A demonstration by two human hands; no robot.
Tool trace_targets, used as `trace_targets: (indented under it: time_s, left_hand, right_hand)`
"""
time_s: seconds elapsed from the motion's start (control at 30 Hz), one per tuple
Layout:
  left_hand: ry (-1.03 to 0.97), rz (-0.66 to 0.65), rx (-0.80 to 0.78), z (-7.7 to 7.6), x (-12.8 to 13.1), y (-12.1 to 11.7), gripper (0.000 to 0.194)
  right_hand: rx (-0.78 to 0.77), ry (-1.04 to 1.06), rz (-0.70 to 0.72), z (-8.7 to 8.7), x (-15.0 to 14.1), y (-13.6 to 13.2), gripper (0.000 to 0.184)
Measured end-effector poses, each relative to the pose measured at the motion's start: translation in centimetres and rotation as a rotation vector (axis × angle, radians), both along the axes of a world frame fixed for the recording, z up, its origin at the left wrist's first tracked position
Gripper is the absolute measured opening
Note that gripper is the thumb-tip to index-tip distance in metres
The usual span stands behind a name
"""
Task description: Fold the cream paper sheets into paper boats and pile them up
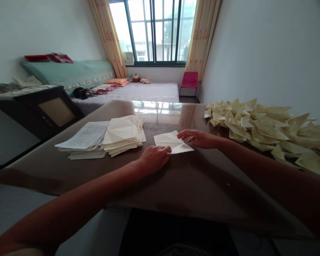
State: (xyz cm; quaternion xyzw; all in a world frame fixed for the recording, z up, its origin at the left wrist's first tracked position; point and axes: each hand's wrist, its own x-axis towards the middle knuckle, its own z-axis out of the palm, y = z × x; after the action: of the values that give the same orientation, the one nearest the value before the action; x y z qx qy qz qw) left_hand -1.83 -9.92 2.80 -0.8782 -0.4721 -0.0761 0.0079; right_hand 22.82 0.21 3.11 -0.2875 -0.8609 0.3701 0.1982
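Observation:
A creased, cream-coloured sheet of paper (172, 139) lies on the brown table in front of me. My left hand (156, 156) rests at its near left edge, the fingers curled closed on the paper there. Over the right side of the sheet hovers my right hand (201, 138), its fingers stretched out and slightly apart, holding nothing. Whether its fingertips touch the paper is hard to tell. Left of the hands sits a stack of creased cream paper (121, 133), beside a pile of printed sheets (85, 137).
A large heap of folded paper shapes (256, 124) covers the table's right side by the wall. The glossy table (117, 185) has its near edge close to my body. Beyond stand a bed (154, 90), a pink chair (190, 80) and a dark cabinet (56, 108).

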Motion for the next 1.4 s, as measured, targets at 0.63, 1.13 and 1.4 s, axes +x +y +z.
trace_targets:
  time_s: [0.63,1.13,1.4]
  left_hand:
    - [-0.565,0.242,-0.248,-1.7,-3.3,5.6,0.054]
    - [0.077,0.308,-0.010,-1.5,-1.9,4.1,0.033]
    - [-0.017,0.116,0.189,-1.2,-1.8,3.6,0.032]
  right_hand:
    - [0.192,-0.105,-0.477,-3.3,-3.1,1.0,0.041]
    - [0.450,-0.374,-0.495,-3.4,-4.0,0.0,0.027]
    - [0.440,-0.388,-0.492,-3.3,-4.0,0.0,0.026]
